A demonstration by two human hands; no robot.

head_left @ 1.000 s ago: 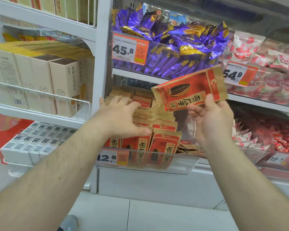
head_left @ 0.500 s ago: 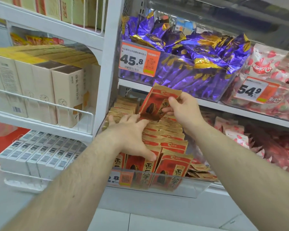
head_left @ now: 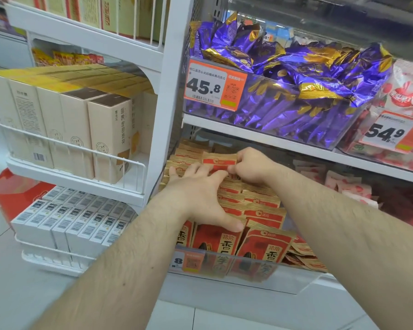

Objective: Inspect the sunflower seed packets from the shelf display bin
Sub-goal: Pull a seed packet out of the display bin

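Head view: left hand lies flat with fingers spread, steadying upright rows of sunflower seed packets in the clear shelf bin, while right hand pinches one packet near the bin's back edge, probably so neighbours don't topple.

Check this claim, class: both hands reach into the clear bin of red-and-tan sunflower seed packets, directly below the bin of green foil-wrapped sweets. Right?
Not quite: the foil-wrapped sweets are purple and gold, not green, as the head view shows. The rest stands.
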